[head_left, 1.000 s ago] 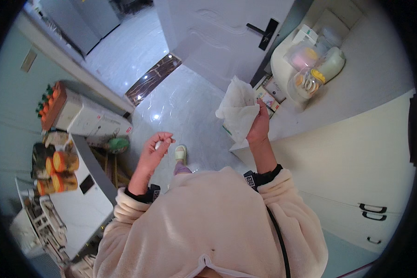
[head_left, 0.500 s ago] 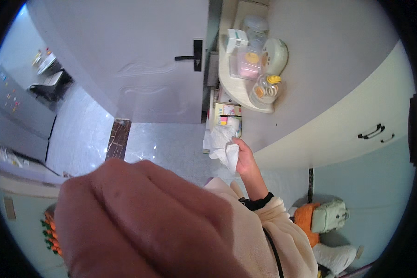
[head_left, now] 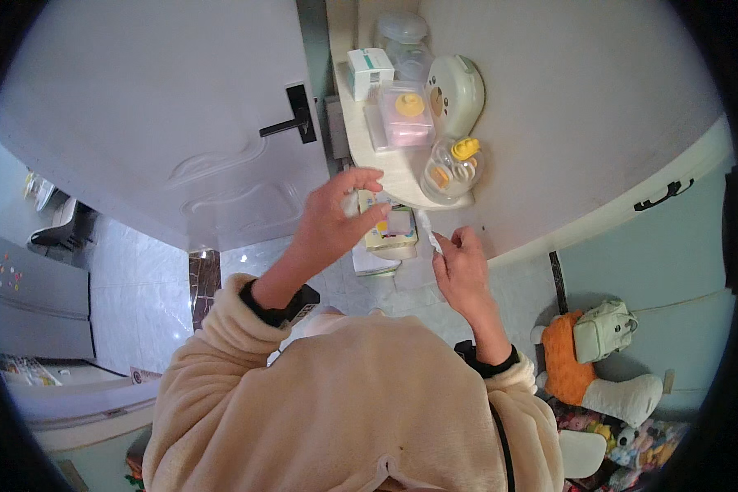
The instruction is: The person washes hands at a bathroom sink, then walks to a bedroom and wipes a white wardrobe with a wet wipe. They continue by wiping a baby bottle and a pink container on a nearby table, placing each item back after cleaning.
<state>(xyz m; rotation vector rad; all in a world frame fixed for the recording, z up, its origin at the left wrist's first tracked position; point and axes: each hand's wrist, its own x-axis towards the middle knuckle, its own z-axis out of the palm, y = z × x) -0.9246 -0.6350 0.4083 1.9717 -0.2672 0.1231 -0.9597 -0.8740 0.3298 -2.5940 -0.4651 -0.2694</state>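
Observation:
My left hand (head_left: 336, 215) is raised in front of the corner shelf (head_left: 365, 152), thumb and fingers apart, with nothing in it. A crumpled white tissue (head_left: 429, 232) sticks up from my right hand (head_left: 465, 275), pinched between its fingers just below the shelf edge. Nearest above that hand stands a clear bottle with a yellow lid (head_left: 451, 174). Beside it are a clear box with a pink thing inside (head_left: 407, 127) and a pale case with an animal face (head_left: 457, 94). Farther back sit a white and teal carton (head_left: 371, 74) and a clear jar (head_left: 404, 49).
Under the shelf, a yellow printed box (head_left: 385, 239) sits lower down. A grey door with a black handle (head_left: 291, 121) stands at the left. At the right are a wall cabinet handle (head_left: 664, 195), a pale green backpack (head_left: 605, 332) and an orange plush (head_left: 567, 357).
My left hand, which loomed close and blurred at lower left, has moved forward to the shelf and opened. The tissue in my right hand is more bunched; the view has shifted.

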